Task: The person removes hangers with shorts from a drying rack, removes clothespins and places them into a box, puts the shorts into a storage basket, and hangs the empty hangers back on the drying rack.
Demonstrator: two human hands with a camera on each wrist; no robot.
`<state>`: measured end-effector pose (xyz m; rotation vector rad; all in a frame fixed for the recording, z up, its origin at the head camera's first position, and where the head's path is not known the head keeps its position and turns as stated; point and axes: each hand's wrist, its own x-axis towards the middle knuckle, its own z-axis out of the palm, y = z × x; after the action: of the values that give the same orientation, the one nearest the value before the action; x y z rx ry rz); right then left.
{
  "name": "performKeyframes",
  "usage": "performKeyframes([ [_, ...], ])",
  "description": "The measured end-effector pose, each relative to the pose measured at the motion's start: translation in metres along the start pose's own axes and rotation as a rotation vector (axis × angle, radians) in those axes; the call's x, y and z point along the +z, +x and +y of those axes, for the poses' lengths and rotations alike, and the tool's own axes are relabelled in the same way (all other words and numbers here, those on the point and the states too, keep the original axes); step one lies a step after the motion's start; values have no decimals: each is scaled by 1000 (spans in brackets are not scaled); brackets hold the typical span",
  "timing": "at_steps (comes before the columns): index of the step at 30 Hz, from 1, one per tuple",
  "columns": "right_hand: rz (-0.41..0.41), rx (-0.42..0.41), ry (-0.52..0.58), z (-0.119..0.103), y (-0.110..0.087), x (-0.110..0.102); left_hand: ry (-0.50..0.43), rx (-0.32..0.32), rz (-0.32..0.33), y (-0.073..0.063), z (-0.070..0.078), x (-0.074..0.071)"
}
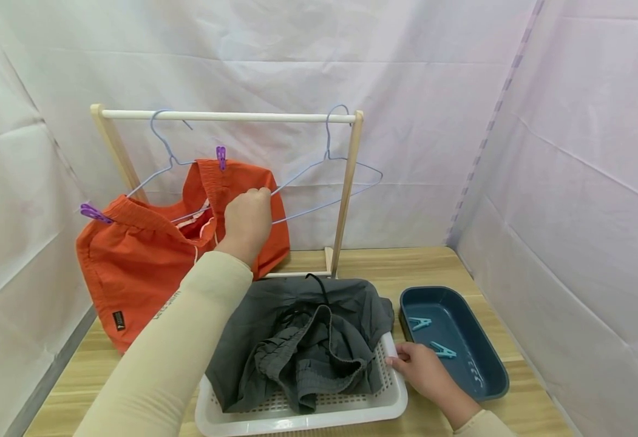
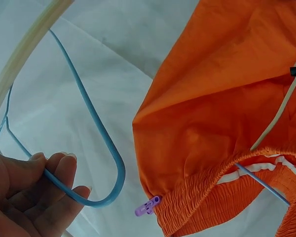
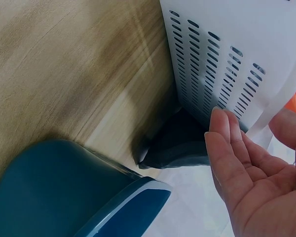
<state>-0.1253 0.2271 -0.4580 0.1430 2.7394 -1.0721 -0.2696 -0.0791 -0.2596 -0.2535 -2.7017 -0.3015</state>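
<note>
My left hand (image 1: 249, 221) holds the end of a light blue wire hanger (image 1: 319, 206) that hangs at the right of the rack's rail. In the left wrist view, its thumb and fingers close round the hanger wire (image 2: 119, 168). To the left, orange shorts (image 1: 138, 255) hang from another blue hanger (image 1: 170, 155), with purple clothespins (image 1: 221, 158) on the waistband. My right hand (image 1: 428, 371) grips the right rim of a white basket (image 1: 397, 397), thumb at the rim and fingers under it. Dark grey shorts (image 1: 319, 346) lie in the basket.
A wooden clothes rack (image 1: 347, 194) with a white rail (image 1: 253, 116) stands behind the basket. At the right, a dark blue tray (image 1: 482, 346) holds light teal clothespins (image 1: 443, 350). White sheeting (image 1: 417, 121) encloses the wood-grain table (image 1: 406, 264).
</note>
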Motion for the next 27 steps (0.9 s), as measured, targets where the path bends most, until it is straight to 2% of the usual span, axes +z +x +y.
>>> performKeyframes([
  [7, 2, 0, -3, -1, -1, 0, 3, 1, -15, 0, 4, 4],
  [21, 3, 1, -16, 1, 0, 0, 11, 22, 9, 1, 9, 17],
  [27, 1, 1, -26, 0, 1, 0, 1, 12, -18, 1, 8, 19],
])
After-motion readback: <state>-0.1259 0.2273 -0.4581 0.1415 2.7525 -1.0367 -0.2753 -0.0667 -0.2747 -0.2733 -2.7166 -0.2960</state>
